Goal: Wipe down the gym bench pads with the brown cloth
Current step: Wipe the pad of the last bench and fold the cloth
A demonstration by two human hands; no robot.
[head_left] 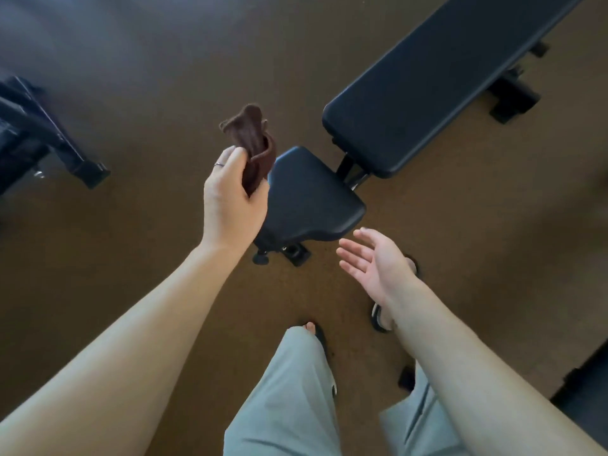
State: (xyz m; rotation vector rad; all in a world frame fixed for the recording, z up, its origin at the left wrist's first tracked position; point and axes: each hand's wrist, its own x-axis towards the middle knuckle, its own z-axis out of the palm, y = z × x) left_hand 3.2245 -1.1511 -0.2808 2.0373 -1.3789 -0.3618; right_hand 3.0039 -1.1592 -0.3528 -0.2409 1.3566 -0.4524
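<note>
Cloth [250,143]: brown, bunched, gripped in your left hand [230,199], raised above the seat pad's [309,195] left edge, not touching it. Right hand [375,261]: fingers spread and relaxed, palm up, holding nothing, just right of the seat pad, well apart from the cloth. Back pad [437,83]: long, black, beyond the seat pad.
</note>
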